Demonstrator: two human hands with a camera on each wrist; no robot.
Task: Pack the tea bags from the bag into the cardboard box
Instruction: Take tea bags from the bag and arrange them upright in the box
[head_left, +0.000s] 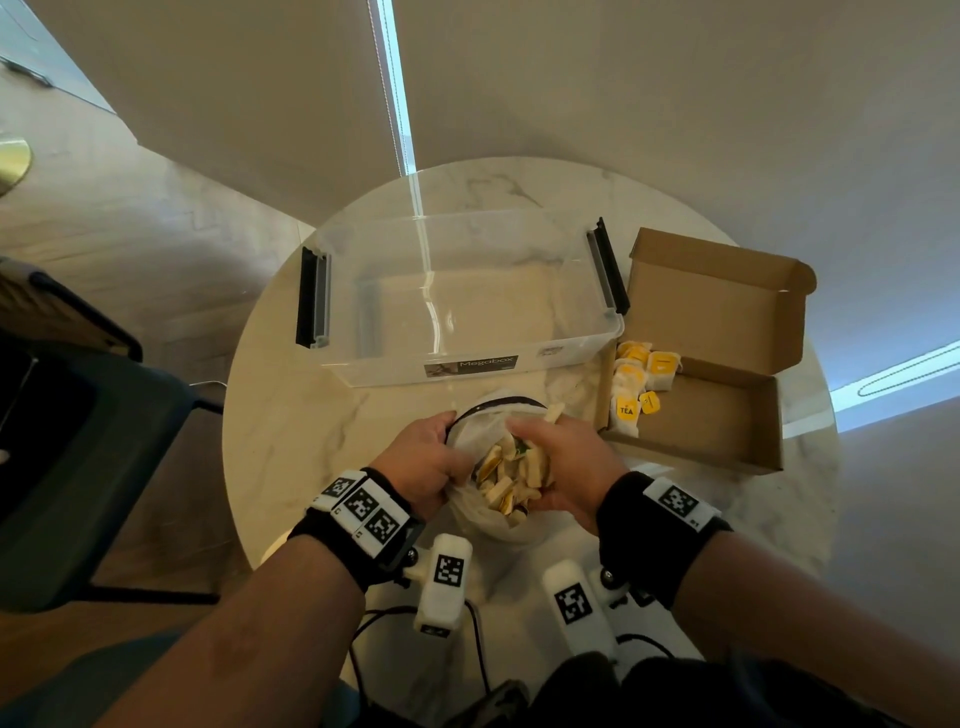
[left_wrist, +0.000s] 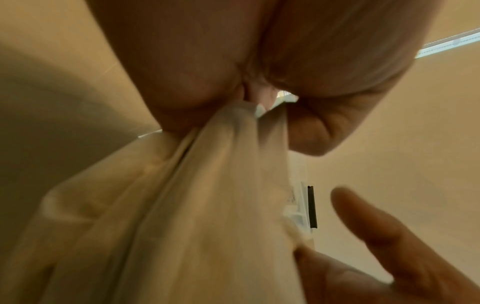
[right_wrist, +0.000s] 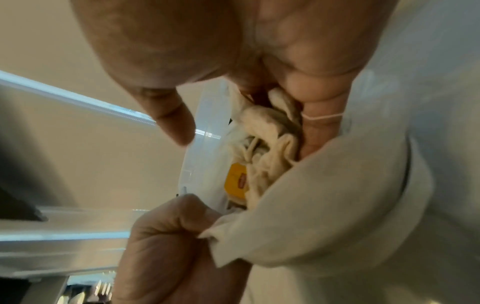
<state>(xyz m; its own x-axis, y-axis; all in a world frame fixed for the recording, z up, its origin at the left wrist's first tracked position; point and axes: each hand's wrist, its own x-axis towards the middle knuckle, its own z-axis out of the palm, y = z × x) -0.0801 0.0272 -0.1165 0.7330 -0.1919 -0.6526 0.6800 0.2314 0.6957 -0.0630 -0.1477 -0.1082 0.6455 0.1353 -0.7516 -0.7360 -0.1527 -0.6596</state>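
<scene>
Head view, lower centre: white cloth bag (head_left: 485, 519) on round marble table (head_left: 291, 415), mouth open, full of tea bags (head_left: 506, 475). Left hand (head_left: 423, 462) grips bag's left rim, fingers curled round fabric (left_wrist: 207, 185). Right hand (head_left: 563, 460) reaches into bag mouth, fingers curled around bunch of tea bags (right_wrist: 265, 144); yellow tag (right_wrist: 236, 179) visible beside them. Cardboard box (head_left: 727, 415) right of centre, lid open, several yellow-tagged tea bags (head_left: 636, 382) piled at its left end. Clear plastic bin (head_left: 571, 353) upper centre, just beyond bag.
</scene>
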